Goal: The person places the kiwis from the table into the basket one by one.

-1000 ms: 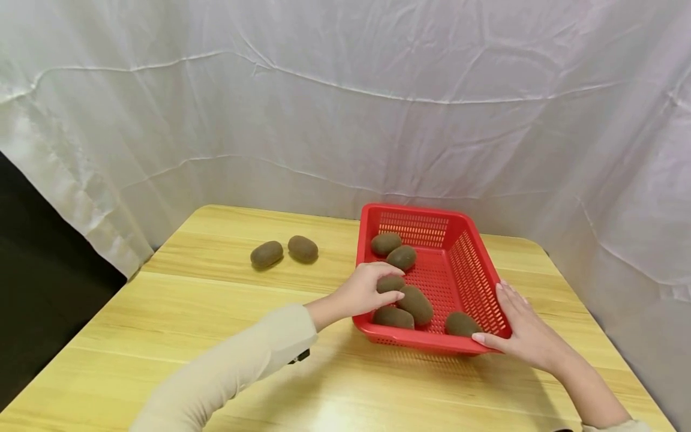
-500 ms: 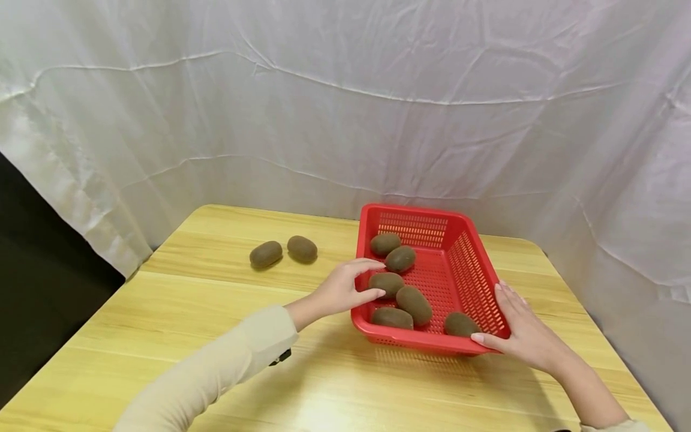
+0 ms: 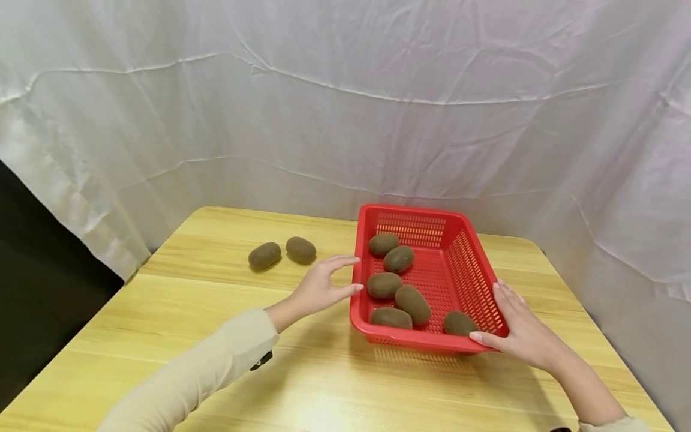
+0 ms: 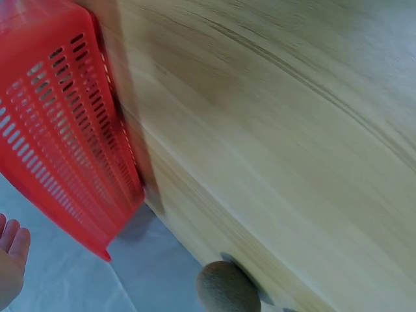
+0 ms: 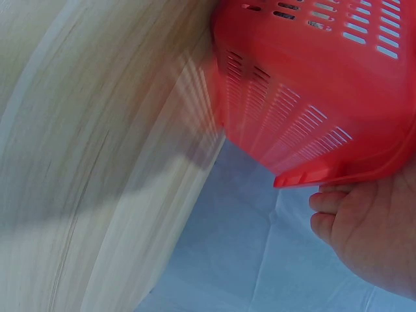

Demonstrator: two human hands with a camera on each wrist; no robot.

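My left hand (image 3: 318, 287) is just left of the red plastic basket (image 3: 426, 342), fingers and thumb spread with nothing between them and fingertips right at the left rim. My right hand (image 3: 531, 336) rests on the basket's near right corner, thumb on the front rim and straight fingers along the right side. Inside the basket lie several brown kiwis, among them a kiwi (image 3: 384, 285) closest to the left hand and a kiwi (image 3: 460, 323) by the right thumb. The left wrist view shows the basket's slotted side (image 4: 65, 123).
Two more kiwis, one on the left (image 3: 264, 256) and one beside it (image 3: 300, 249), lie on the wooden table (image 3: 205, 336) left of the basket. A white cloth (image 3: 335, 120) hangs behind the table and along its sides.
My left hand has drawn back leftward out of the basket, letting go of a kiwi that now lies inside. The right hand stays at the basket's corner.
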